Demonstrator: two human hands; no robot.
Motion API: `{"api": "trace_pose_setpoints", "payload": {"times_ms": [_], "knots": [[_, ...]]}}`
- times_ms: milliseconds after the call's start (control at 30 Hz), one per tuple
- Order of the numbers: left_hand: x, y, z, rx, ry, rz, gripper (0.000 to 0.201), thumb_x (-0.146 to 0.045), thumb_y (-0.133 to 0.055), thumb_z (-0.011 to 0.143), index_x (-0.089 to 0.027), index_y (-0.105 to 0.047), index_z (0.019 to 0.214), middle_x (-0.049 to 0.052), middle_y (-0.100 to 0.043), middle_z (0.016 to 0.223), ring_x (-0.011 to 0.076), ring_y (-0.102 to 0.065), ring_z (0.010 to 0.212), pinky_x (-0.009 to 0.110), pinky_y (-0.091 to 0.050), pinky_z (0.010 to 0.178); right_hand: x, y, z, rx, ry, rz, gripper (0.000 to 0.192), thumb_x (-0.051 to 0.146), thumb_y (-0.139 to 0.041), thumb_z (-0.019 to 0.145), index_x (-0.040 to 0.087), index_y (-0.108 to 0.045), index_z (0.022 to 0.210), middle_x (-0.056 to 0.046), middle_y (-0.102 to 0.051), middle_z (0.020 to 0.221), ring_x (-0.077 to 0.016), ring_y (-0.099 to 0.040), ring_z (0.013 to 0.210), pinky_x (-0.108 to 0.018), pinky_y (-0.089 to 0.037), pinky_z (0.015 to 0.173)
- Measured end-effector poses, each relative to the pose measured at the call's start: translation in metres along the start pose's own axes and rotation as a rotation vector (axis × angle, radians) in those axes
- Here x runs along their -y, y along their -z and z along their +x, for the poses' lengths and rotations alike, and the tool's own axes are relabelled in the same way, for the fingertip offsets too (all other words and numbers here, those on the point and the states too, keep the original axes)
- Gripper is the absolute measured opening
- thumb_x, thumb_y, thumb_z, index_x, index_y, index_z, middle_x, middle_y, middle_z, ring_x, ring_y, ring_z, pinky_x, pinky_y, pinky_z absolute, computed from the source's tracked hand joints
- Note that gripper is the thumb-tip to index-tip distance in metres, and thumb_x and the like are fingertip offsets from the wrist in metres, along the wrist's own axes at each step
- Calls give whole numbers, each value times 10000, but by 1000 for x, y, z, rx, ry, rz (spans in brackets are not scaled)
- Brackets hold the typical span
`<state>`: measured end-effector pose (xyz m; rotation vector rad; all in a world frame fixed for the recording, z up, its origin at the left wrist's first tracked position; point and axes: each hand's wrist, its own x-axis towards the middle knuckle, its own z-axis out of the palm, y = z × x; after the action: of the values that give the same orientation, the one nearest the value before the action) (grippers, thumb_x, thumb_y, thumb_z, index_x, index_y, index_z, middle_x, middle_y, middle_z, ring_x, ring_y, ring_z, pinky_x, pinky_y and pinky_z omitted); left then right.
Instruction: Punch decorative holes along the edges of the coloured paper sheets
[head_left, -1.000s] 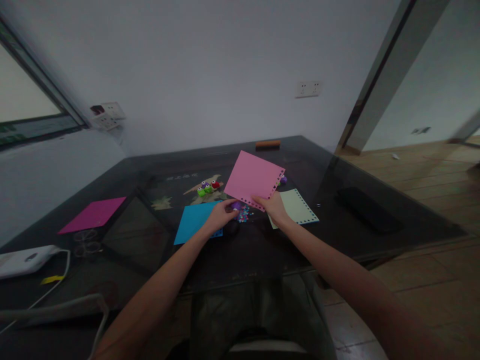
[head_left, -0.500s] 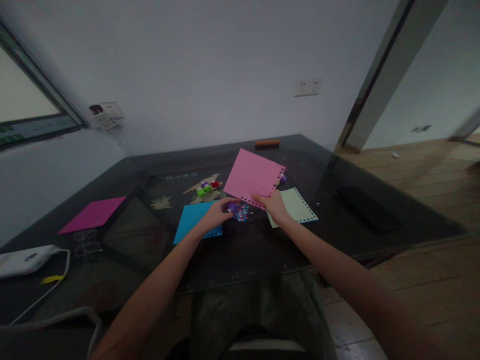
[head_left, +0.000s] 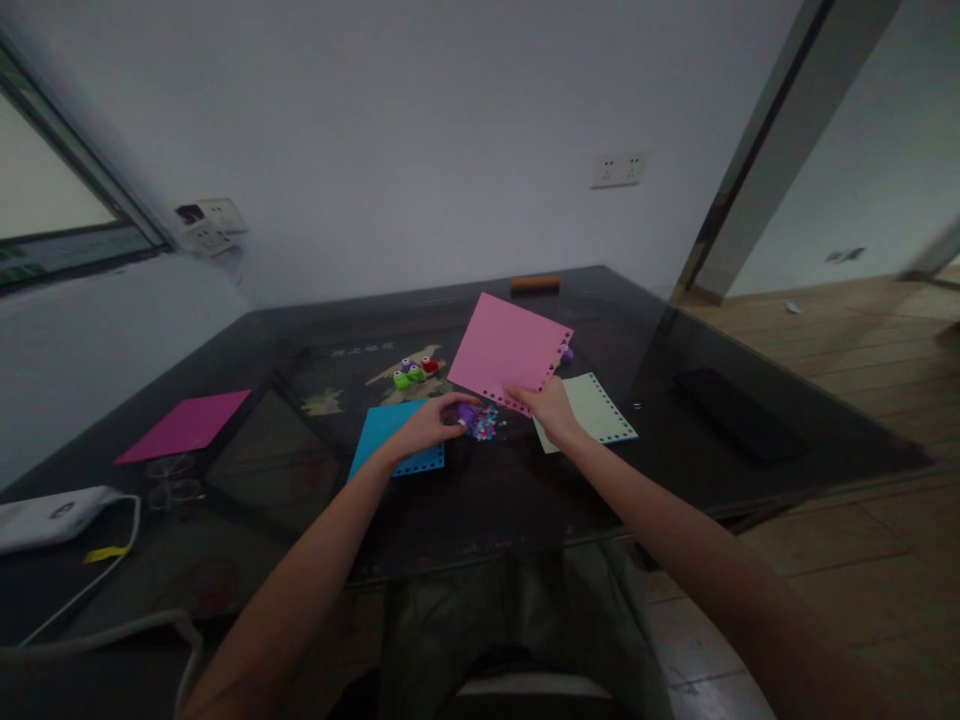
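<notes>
- Right hand (head_left: 553,412): fingers pinched together on the near punched edge of the pink sheet (head_left: 507,350), holding it lifted and tilted above the dark table (head_left: 525,490).
- Left hand (head_left: 424,428): fingers closed around a small purple punch (head_left: 468,413), just beside the pink sheet's near corner.
- Directly under both hands: a small heap of coloured paper bits (head_left: 486,425) on the table top.
- Under the left wrist: a blue sheet (head_left: 390,440), flat, with holes along its near edge.
- Right of the right hand: a pale green sheet (head_left: 598,410), flat, edges punched, partly covered by that hand.
- Further back: green, purple and red punches (head_left: 415,372) in a cluster; one more purple punch (head_left: 567,355) behind the pink sheet's right corner.
- Far left: a magenta sheet (head_left: 184,425), well apart from the rest.
</notes>
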<state>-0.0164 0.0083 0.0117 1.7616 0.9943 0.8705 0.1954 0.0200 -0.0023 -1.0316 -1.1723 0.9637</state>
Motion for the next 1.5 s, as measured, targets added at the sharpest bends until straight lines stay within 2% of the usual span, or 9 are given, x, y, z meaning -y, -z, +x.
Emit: {"api": "trace_pose_setpoints", "payload": {"times_ms": [167, 367, 600, 800, 933, 1033, 1167, 1333, 1500], "knots": [[6, -1, 2, -71, 32, -114, 341, -222, -730, 602, -217, -695, 942, 74, -671, 1019, 230, -624, 917, 346, -476, 838, 2, 0, 0, -4, -14, -43, 375, 243, -744, 581, 120, -663, 926, -120, -707, 979, -246, -665, 900, -415, -505, 856], [13, -3, 5, -165, 97, -288, 287, -382, -651, 711, -200, -702, 928, 80, -671, 978, 205, -643, 756, 329, -526, 702, -6, 1, 3, 16, -5, -5, 372, 291, -748, 594, 120, -663, 913, -127, -704, 983, -254, -661, 913, -412, -517, 846], [11, -1, 3, -148, 169, -425, 362, -404, -612, 771, -181, -653, 1053, 102, -665, 997, 175, -643, 752, 297, -511, 674, 0, 7, 9, -1, -30, 163, 411, 322, -740, 604, 132, -633, 951, -110, -698, 981, -250, -673, 835, -383, -583, 703], [4, -4, 1, -196, 137, -305, 406, -306, -710, 688, -217, -635, 1077, 74, -663, 1025, 162, -637, 742, 269, -479, 662, 29, 36, 25, -125, -7, 239, 355, 294, -752, 596, 139, -617, 886, -99, -696, 921, -209, -668, 673, -335, -590, 571], [2, -8, 2, -268, 93, -218, 328, -310, -729, 646, -190, -673, 946, 80, -682, 949, 196, -637, 720, 302, -484, 661, 43, 66, 29, -188, 33, 257, 358, 241, -763, 562, 143, -628, 879, -77, -693, 916, -186, -657, 661, -302, -581, 534], [1, -11, 4, -272, 82, -156, 286, -302, -735, 627, -175, -671, 875, 72, -690, 873, 205, -639, 712, 313, -494, 674, 40, 90, 25, -257, 27, 230, 353, 208, -775, 543, 133, -635, 859, -72, -690, 896, -165, -647, 634, -265, -564, 493], [1, -16, 10, -221, 88, -103, 306, -286, -722, 635, -176, -639, 907, 49, -693, 868, 200, -651, 755, 318, -508, 717, 21, 117, 18, -278, -16, 197, 334, 192, -786, 543, 128, -638, 835, -66, -695, 850, -153, -642, 625, -235, -554, 488], [-3, -24, 28, -177, 19, 87, 317, -279, -692, 676, -156, -629, 962, 67, -696, 897, 196, -654, 796, 313, -511, 731, 8, 125, 17, -311, -71, 252, 298, 177, -792, 546, 138, -642, 801, -48, -694, 808, -143, -636, 594, -218, -544, 463], [-2, -33, 65, -213, -70, 268, 307, -258, -686, 696, -150, -656, 982, 81, -701, 935, 194, -648, 838, 311, -494, 783, 11, 122, 18, -309, -83, 264, 259, 187, -767, 590, 136, -648, 815, -56, -695, 815, -143, -638, 579, -221, -541, 458]]}}
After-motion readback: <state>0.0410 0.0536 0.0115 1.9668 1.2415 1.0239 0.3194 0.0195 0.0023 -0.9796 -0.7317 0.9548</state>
